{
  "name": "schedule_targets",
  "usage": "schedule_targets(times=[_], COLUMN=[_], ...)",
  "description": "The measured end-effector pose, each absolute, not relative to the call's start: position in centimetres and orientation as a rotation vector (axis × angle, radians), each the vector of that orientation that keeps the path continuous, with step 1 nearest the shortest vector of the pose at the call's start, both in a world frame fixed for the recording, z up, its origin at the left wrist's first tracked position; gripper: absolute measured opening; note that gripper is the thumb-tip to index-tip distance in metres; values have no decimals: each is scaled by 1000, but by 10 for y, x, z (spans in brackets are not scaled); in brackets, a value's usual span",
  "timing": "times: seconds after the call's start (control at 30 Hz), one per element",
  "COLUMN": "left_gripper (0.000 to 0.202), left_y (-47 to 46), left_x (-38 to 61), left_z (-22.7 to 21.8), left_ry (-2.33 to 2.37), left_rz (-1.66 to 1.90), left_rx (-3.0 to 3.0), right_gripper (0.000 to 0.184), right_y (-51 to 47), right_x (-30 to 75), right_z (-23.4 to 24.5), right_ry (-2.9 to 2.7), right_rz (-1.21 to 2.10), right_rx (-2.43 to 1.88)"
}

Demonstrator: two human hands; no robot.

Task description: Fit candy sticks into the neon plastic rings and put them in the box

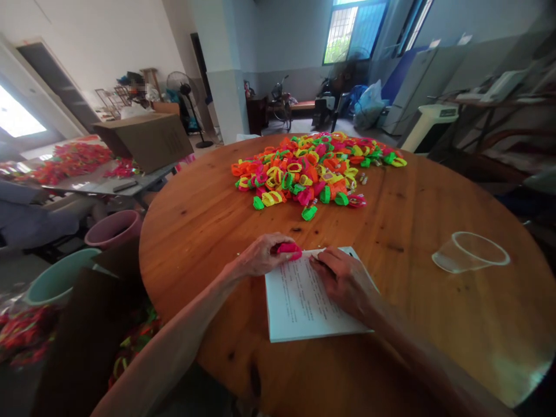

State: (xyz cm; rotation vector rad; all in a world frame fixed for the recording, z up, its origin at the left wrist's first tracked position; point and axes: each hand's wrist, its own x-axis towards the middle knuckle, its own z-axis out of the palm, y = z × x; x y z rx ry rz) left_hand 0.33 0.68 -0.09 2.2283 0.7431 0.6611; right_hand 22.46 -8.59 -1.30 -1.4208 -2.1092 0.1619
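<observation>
Head view, looking down over a round wooden tabletop (208,231). Near the front edge, the left hand (260,256) has its grip clamped on a small pink piece (289,249), pinched at the fingertips and held just above the far edge of a white printed booklet (299,307). The right hand (343,281) rests on the booklet's far right corner, fingers curled together around something thin and pale at its tip; what that is, I cannot tell. The two hands sit just beside each other, nearly meeting at the pink piece.

Farther across the tabletop lies a big heap of bright plastic pieces (313,168) in orange, yellow, green and pink, with one green piece (309,212) lying loose on its near side. To the right, well apart from the hands, a clear plastic cup (469,252) lies tipped on its side.

Off the tabletop on the left: a pink bucket (113,227), a teal bucket (61,281), and farther back a cardboard box (145,139) on a second table carrying red pieces (72,161).
</observation>
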Motion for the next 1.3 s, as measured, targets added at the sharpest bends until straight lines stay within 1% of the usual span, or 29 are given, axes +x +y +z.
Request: schedule_targets(times=[0.17,0.37,0.6,0.77,1.0,1.13,1.3], left_gripper=[29,21,20,20,19,23,22], left_y=[8,9,5,5,5,4,8], left_x=[4,1,3,3,4,8,9], left_z=[-6,-8,0,1,-1,-5,-7], left_ry=[684,655,651,657,662,664,701], left_rz=[688,691,659,648,654,715,678], left_rx=[2209,2250,2256,2261,2299,2286,2260], right_gripper=[28,23,17,20,22,22,19], right_y=[-75,-70,-70,-72,-74,-77,-73], right_x=[221,218,220,223,221,215,211], right_z=[-13,-15,-17,-15,-9,-2,7], right_ry=[-2064,-2073,-2087,-2245,-2479,-2586,-2664], right_rz=[194,236,225,108,-176,-327,-357], right_rx=[-1337,-1294,-1190,-1245,-1313,-1364,-1404])
